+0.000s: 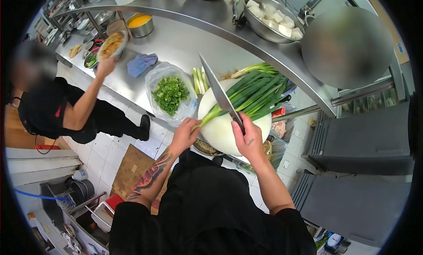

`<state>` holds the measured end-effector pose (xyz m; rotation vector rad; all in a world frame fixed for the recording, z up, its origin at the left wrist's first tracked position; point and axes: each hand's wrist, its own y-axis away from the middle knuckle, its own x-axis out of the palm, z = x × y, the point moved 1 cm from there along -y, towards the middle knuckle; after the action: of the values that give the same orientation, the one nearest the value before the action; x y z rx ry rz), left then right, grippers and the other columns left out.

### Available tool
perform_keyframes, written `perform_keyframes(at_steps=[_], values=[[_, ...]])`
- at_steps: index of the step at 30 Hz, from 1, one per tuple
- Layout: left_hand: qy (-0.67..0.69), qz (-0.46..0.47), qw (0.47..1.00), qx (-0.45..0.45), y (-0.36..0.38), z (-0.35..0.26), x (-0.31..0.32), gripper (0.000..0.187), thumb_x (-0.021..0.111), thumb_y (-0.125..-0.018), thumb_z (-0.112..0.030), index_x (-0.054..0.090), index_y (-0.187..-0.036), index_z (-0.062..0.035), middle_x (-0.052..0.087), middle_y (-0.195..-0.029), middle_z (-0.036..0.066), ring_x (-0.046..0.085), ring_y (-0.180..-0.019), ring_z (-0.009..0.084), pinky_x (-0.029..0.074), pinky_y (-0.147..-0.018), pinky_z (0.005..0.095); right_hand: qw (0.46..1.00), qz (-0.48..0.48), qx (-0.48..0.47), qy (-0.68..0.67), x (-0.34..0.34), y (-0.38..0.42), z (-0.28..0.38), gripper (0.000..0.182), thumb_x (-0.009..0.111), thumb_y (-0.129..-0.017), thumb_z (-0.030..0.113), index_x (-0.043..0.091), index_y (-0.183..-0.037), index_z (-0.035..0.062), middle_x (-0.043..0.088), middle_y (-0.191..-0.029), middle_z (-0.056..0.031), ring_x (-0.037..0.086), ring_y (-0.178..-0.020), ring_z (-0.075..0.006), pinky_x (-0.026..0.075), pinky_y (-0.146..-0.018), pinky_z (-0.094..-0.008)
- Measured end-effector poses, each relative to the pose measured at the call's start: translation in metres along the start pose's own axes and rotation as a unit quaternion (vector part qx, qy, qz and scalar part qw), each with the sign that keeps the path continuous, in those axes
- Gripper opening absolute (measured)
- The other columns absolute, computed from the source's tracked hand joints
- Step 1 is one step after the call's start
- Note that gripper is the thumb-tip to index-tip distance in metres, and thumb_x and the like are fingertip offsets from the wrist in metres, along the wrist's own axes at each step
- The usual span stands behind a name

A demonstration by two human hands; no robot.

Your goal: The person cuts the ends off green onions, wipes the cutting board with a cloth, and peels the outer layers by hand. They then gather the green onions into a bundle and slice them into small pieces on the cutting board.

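My right hand [246,137] is wrapped round the dark handle of a large kitchen knife [217,86], its blade angled up to the left above the greens. The fingers of my left hand [184,135] are closed on the pale ends of a bunch of green onions [255,93]. These lie across a round white cutting board [220,138], leaves spread to the upper right. Left of the board, a bowl lined with a clear plastic bag [152,81] holds chopped green onion [170,94]. Short cut green onion stalks [199,80] lie between bag and board.
At left, a co-worker's hand [105,66] holds a bowl of golden food [112,45]. A blue cloth [142,64] and a pot of orange liquid [140,26] sit on the steel counter [176,39]. A raised shelf [194,15] carries a bowl of white cubes [275,20].
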<state>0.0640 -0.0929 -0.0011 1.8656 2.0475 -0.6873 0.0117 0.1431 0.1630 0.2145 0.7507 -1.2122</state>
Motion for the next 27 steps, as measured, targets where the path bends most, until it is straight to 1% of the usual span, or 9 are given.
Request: perform_keyframes(at_steps=[2, 4, 5, 9, 10, 13, 16, 21, 27], values=[[-0.004, 0.003, 1.0, -0.013, 0.001, -0.004, -0.001, 0.029, 0.07, -0.096, -0.01, 0.07, -0.124, -0.005, 0.065, -0.108, 0.017, 0.066, -0.103, 0.0425, 0.055, -0.087, 0.0464, 0.998, -0.038, -0.034, -0.023, 0.007, -0.007, 0.001, 0.021, 0.07, -0.102, 0.016, 0.064, -0.118, 0.0039, 0.072, -0.082, -0.0237, 0.072, -0.075, -0.0439, 0.055, -0.066, -0.0505], [-0.006, 0.004, 1.0, -0.023, 0.0, -0.008, -0.002, 0.029, 0.07, -0.096, -0.01, 0.07, -0.124, -0.0051, 0.065, -0.108, 0.017, 0.066, -0.103, 0.0427, 0.055, -0.087, 0.0467, 0.997, 0.025, -0.021, 0.074, 0.028, -0.01, -0.025, 0.023, 0.067, -0.104, 0.021, 0.063, -0.117, 0.0031, 0.073, -0.084, -0.0243, 0.073, -0.075, -0.0442, 0.056, -0.065, -0.051], [-0.005, -0.001, 1.0, -0.03, 0.002, -0.009, -0.002, 0.03, 0.07, -0.095, -0.01, 0.07, -0.125, -0.0051, 0.065, -0.109, 0.018, 0.066, -0.102, 0.0429, 0.055, -0.087, 0.0467, 0.96, 0.162, 0.074, 0.218, 0.042, -0.018, -0.039, 0.027, 0.061, -0.106, 0.028, 0.063, -0.115, 0.0025, 0.074, -0.088, -0.0251, 0.074, -0.079, -0.0452, 0.057, -0.07, -0.054], [0.027, -0.033, 0.999, 0.03, 0.01, 0.03, 0.013, 0.03, 0.067, -0.1, -0.01, 0.067, -0.129, -0.0056, 0.069, -0.114, 0.014, 0.07, -0.1, 0.0339, 0.057, -0.084, 0.0451, 0.919, 0.257, 0.138, 0.264, 0.058, -0.032, -0.045, 0.033, 0.058, -0.105, 0.032, 0.064, -0.116, 0.0014, 0.076, -0.092, -0.0242, 0.073, -0.089, -0.0463, 0.057, -0.081, -0.057], [0.028, -0.027, 0.999, 0.031, 0.015, 0.037, 0.011, 0.03, 0.067, -0.1, -0.01, 0.067, -0.129, -0.0056, 0.069, -0.114, 0.014, 0.07, -0.1, 0.0339, 0.057, -0.084, 0.0451, 0.92, 0.255, 0.144, 0.262, 0.058, -0.036, -0.043, 0.033, 0.058, -0.105, 0.032, 0.064, -0.116, 0.0014, 0.076, -0.092, -0.0242, 0.073, -0.089, -0.0463, 0.057, -0.081, -0.057], [0.339, 0.089, 0.914, -0.204, 0.036, 0.053, -0.007, 0.028, 0.056, -0.112, -0.015, 0.06, -0.138, -0.0073, 0.069, -0.121, 0.005, 0.066, -0.101, 0.0132, 0.056, -0.079, 0.032, 0.928, 0.24, 0.112, 0.262, 0.054, -0.036, -0.046, 0.031, 0.062, -0.103, 0.03, 0.067, -0.117, 0.0031, 0.076, -0.097, -0.0231, 0.074, -0.091, -0.0454, 0.057, -0.079, -0.0556], [0.454, 0.039, 0.841, -0.292, 0.06, 0.04, -0.04, 0.029, 0.053, -0.113, -0.019, 0.059, -0.14, -0.0069, 0.07, -0.121, 0.006, 0.065, -0.098, 0.0132, 0.054, -0.077, 0.0283, 0.976, 0.144, 0.029, 0.16, 0.023, 0.021, -0.064, 0.038, 0.068, -0.101, 0.031, 0.069, -0.133, 0.0108, 0.075, -0.096, -0.0197, 0.072, -0.09, -0.0444, 0.057, -0.079, -0.0526], [0.447, 0.048, 0.85, -0.275, 0.046, 0.012, -0.048, 0.029, 0.051, -0.115, -0.022, 0.057, -0.138, -0.0064, 0.067, -0.112, 0.004, 0.062, -0.092, 0.0115, 0.054, -0.074, 0.0272, 0.968, 0.1, 0.002, 0.232, -0.01, 0.112, -0.123, 0.06, 0.084, -0.087, 0.022, 0.068, -0.145, 0.024, 0.061, -0.084, -0.0101, 0.066, -0.077, -0.0347, 0.054, -0.072, -0.047], [0.463, 0.136, 0.855, -0.192, -0.022, -0.057, 0.033, 0.022, 0.054, -0.114, -0.028, 0.056, -0.128, -0.0113, 0.063, -0.1, 0.001, 0.058, -0.082, 0.0091, 0.049, -0.066, 0.0253, 0.961, 0.013, -0.053, 0.27, -0.012, 0.097, -0.144, 0.065, 0.089, -0.077, 0.03, 0.072, -0.139, 0.023, 0.056, -0.095, -0.0098, 0.06, -0.086, -0.0301, 0.051, -0.07, -0.0419]])
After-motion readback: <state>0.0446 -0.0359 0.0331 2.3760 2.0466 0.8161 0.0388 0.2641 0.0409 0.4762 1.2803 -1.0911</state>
